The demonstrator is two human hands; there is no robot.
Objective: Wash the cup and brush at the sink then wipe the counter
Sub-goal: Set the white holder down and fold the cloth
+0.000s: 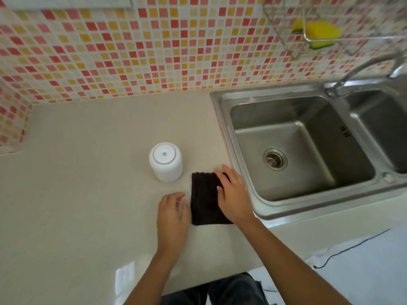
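A dark folded cloth (203, 199) lies flat on the beige counter (88, 194), just left of the steel sink (293, 148). My right hand (234, 194) rests palm down on the cloth's right side, fingers spread. My left hand (172, 213) hovers at the cloth's left edge with fingers loosely curled, holding nothing. A white cup (165, 161) stands upside down on the counter behind the cloth. No brush is in view.
The sink has two basins with a faucet (361, 71) at the back right. A wire rack (308, 36) on the tiled wall holds a yellow sponge (319, 31). The counter's front edge runs near my legs; a black cable (352, 247) lies on the floor.
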